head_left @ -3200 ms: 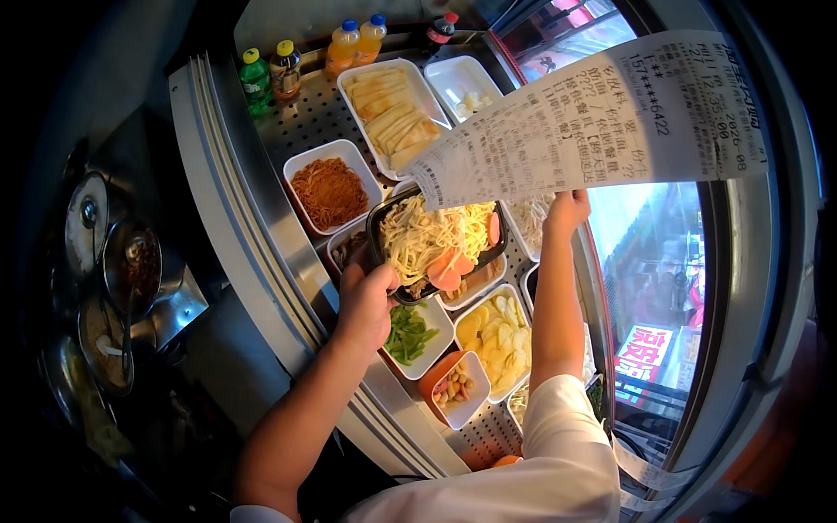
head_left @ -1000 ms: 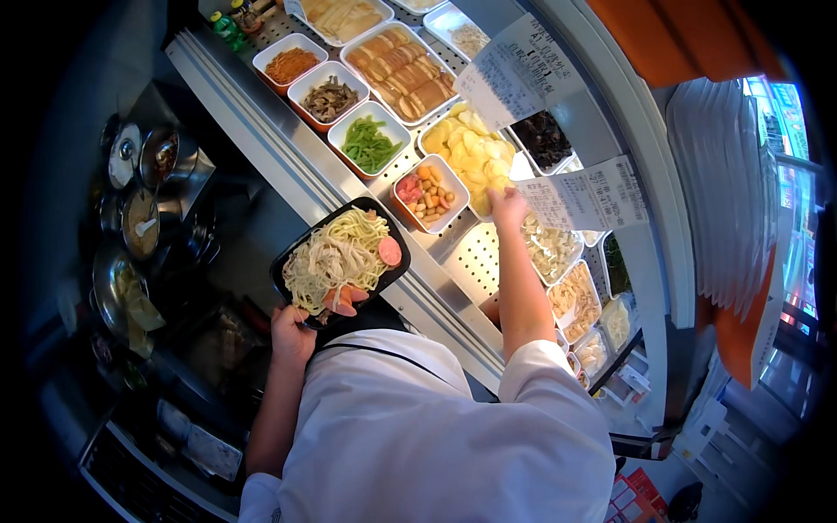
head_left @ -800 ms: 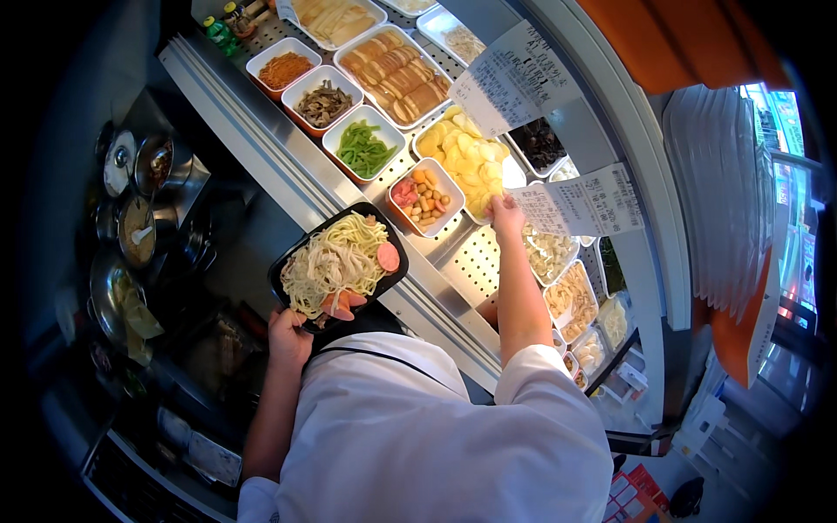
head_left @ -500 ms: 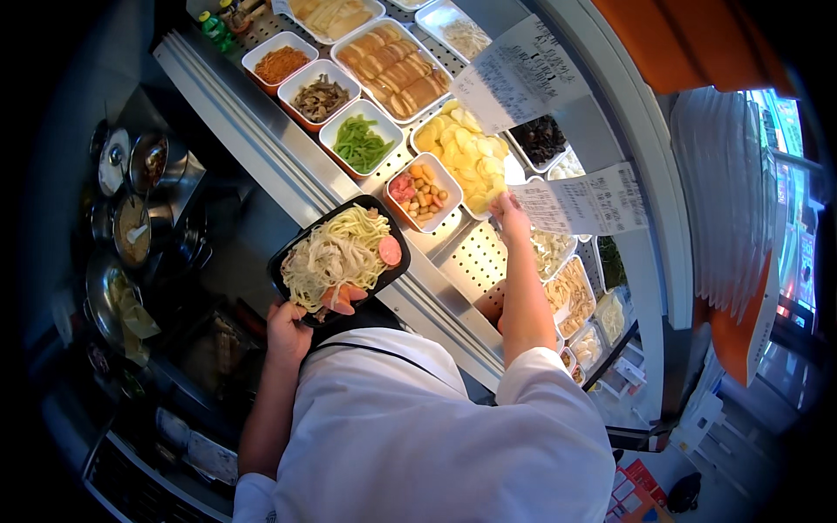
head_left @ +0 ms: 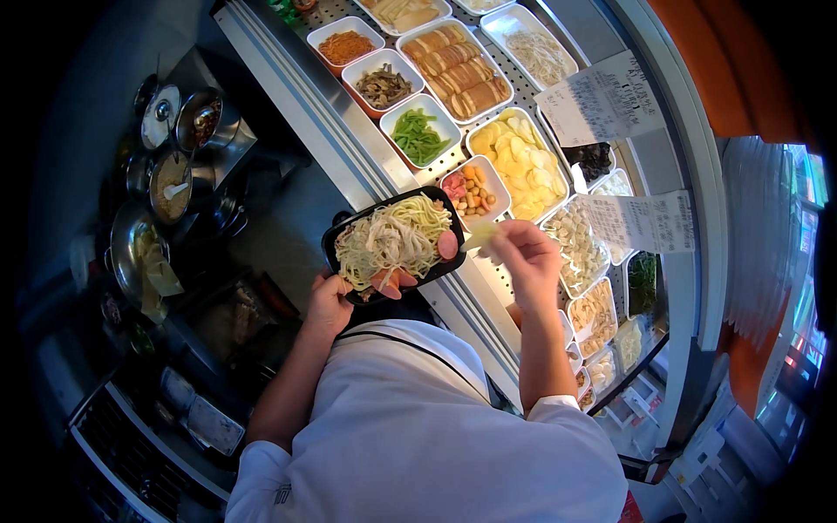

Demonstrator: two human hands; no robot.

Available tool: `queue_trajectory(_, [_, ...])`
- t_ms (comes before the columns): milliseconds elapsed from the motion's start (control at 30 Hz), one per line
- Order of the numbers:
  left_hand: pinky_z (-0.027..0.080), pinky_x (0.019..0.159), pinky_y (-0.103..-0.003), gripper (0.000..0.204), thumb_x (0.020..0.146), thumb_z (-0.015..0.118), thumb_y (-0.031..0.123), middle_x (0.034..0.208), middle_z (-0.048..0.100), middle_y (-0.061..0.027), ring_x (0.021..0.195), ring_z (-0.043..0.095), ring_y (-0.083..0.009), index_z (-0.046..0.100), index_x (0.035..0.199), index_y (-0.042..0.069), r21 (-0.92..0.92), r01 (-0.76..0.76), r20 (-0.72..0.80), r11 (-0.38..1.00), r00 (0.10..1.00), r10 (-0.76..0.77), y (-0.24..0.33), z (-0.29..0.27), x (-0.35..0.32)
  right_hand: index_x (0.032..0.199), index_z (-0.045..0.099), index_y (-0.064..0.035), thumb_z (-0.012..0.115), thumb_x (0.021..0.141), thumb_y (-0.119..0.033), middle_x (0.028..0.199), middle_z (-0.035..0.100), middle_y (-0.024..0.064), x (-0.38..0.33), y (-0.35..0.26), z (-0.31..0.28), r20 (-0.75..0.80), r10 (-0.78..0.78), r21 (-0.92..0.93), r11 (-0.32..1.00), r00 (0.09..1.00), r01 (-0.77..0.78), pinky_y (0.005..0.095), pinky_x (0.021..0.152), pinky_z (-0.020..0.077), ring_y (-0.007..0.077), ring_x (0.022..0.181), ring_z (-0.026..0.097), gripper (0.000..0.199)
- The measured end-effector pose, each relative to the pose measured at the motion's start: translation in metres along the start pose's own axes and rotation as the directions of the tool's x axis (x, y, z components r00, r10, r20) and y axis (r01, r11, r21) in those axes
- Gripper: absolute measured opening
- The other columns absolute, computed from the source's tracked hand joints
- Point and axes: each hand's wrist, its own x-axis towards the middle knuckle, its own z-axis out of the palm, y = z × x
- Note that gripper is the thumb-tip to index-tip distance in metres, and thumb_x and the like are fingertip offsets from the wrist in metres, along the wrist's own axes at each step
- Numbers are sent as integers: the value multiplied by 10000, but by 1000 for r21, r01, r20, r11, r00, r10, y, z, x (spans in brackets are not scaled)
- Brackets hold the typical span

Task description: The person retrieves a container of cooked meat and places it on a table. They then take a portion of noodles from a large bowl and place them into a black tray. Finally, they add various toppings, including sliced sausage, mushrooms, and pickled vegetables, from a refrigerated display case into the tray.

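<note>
My left hand [head_left: 327, 307] grips the near left edge of a black takeaway tray [head_left: 433, 272]. Shredded noodles [head_left: 397, 235] fill the tray, with pink sausage slices [head_left: 448, 244] at its right and front edges. Just right of the tray, my right hand [head_left: 530, 254] pinches a thin pale-yellow slice [head_left: 478, 235], apparently potato, slightly blurred. Beyond that hand lies a white container of potato slices [head_left: 520, 166]. A smaller container of small sausages and pink pieces [head_left: 475, 190] stands at the tray's far right side.
Green pepper strips [head_left: 419, 136], dark strips [head_left: 384, 87], orange shreds [head_left: 345, 47] and rolled tan sheets [head_left: 458, 70] sit in white containers on the perforated counter. Paper slips [head_left: 603, 100] hang at the right. Pots and a wok [head_left: 131, 248] stand at the left.
My right hand has come back from the potato container toward the tray, with a slice between its fingers. The left hand still holds the tray; the whole view has shifted.
</note>
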Motion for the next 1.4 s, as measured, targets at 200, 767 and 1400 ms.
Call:
queue_trajectory(200, [548,1018,-419,605,730,452,-27,1277,664,-161,1197,656,-300,567,1323,-53,51,16,69,999,997,-19,6,0,0,1116,759,-34,840,840,-127,894,688,87,15,9,50,196,-514,-692,531,835,489,321,683,552,205,688,651,302])
queue_trajectory(767, [577,927,-382,559,738,453,-60,1225,675,-134,1107,678,-265,600,1276,-26,-12,11,-26,1000,1000,-11,-3,1,-8,1362,618,-60,819,812,-352,1248,697,235,180,136,-177,-152,-247,-951,302,957,-73,463,1021,509,409,1170,656,654])
queue_trajectory(1400, [557,945,-359,610,711,473,-69,1195,690,-127,1090,681,-254,592,1307,-28,-1,8,-98,1000,995,-8,-2,6,-9,1233,705,-60,692,922,-121,1085,753,198,150,126,-170,-330,-432,-890,439,839,-124,401,868,581,329,963,740,318])
